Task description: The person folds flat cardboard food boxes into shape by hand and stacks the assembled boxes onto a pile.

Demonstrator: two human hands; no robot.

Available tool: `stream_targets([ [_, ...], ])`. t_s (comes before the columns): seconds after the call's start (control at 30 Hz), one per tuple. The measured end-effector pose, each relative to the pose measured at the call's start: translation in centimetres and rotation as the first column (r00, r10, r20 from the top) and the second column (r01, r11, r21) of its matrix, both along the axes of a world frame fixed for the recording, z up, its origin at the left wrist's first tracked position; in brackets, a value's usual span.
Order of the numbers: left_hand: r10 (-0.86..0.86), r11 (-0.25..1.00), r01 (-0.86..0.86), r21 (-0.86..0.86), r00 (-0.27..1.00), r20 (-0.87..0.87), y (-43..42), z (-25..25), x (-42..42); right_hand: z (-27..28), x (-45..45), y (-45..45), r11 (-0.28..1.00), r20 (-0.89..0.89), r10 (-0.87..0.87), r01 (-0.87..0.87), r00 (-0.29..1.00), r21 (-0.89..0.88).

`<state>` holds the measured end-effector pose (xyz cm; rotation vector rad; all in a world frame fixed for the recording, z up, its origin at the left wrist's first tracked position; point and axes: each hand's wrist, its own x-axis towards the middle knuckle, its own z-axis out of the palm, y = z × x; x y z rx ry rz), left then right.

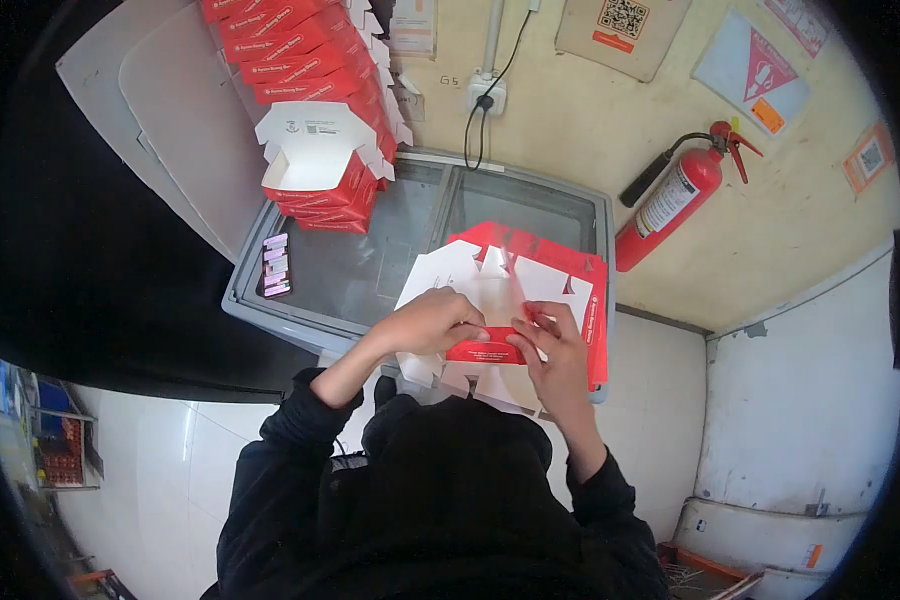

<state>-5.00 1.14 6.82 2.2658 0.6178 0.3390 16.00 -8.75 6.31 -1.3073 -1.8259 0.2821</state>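
A red and white cardboard box blank [485,352], partly folded, lies at the front right of the glass-topped freezer. My left hand [435,322] has its fingers closed on the blank's left red edge. On the right side, my right hand [555,352] pinches the red flap between thumb and fingers. Beneath and behind the blank are more flat red and white sheets [597,320]. Part of the blank is hidden by my hands.
Folded red and white boxes [320,180] stand in a tall stack at the freezer's back left. A phone [276,264] lies on the freezer's left edge. A red fire extinguisher [670,200] hangs by the wall at the right.
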Motion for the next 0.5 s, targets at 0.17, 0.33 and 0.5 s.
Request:
stream_targets([
  [0.17, -0.042, 0.878, 0.101, -0.468, 0.990, 0.136, 1.9, -0.5, -1.2, 2.6, 0.6, 1.0, 0.958, 0.328, -0.081, 0.164, 0.941, -0.235],
  [0.33, 0.274, 0.689, 0.091, -0.719, 0.885, 0.375, 1.7, -3.1, -4.3, 2.1, 1.4, 1.9, 0.942, 0.191, 0.006, 0.059, 0.981, -0.329],
  [0.5, 0.326, 0.927, -0.187, -0.325, 0.829, 0.454, -1.6, -3.5, -2.2, 2.1, -0.9, 2.1, 0.948, 0.088, 0.070, -0.039, 0.994, -0.316],
])
